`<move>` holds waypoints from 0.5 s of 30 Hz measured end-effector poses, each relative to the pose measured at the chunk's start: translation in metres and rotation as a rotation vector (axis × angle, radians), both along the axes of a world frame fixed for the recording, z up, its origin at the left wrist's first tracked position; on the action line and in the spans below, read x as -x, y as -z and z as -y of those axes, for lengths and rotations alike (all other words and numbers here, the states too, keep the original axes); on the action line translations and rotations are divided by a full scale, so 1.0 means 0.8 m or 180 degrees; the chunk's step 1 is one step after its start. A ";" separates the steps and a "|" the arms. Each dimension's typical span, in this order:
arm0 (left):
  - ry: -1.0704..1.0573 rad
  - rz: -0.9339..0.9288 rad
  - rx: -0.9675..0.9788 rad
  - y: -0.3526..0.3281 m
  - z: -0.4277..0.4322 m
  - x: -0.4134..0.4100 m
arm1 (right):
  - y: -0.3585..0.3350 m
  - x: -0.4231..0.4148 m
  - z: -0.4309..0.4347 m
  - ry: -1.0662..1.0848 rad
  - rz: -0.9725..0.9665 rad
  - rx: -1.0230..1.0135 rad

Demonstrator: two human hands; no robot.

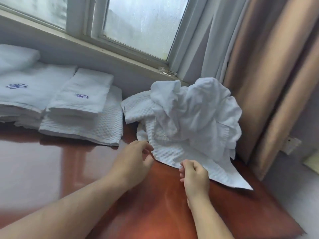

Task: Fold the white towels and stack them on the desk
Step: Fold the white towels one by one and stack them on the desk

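**One hem, with a whole heap riding on it**

My left grip (136,160) is released. Its fingers are loosely curved, with the tips just at the near left edge of the waffle towel (172,150), and they hold nothing. My right grip (195,176) is curled over the near hem of the same towel. I cannot tell whether it has pinched the cloth or only rests on it.

The towel lies on the table (151,213) at the right. Its near flap is spread flat, and its far part is buried under the crumpled heap (198,114) of other white towels.

That buried part is the main risk. If I pull the hem toward me, I judge the heap will come with it. It could tumble near and right, where the table ends, and the towel's near right corner already reaches that edge. Anything that slides off lands on the floor and is no longer clean.

A one-sided pull is the second risk. If only the right grip has cloth, the towel will skew and bunch, and the fold will come out crooked.

The third risk is on the left. The folded stacks (81,100) sit near the heap, so a wide sweep of dragged cloth could knock their edges out of line.

The glossy tabletop looks slippery, which I think makes any of these slides more likely.
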State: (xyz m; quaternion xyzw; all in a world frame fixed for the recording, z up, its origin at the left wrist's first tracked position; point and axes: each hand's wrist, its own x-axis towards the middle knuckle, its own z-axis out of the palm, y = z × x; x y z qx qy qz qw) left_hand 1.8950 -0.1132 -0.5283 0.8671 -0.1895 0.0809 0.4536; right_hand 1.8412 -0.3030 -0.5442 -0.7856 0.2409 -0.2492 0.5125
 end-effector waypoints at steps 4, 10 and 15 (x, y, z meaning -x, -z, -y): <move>-0.0247 0.0073 0.0290 0.021 0.022 -0.032 | -0.001 -0.043 -0.004 -0.0166 -0.0245 0.0474; -0.0438 0.0257 0.0616 0.018 0.033 -0.111 | -0.040 -0.128 -0.013 -0.0146 0.0650 0.0165; -0.0713 0.0656 0.0430 0.032 0.027 -0.146 | -0.009 -0.150 -0.027 -0.0583 0.0545 0.0204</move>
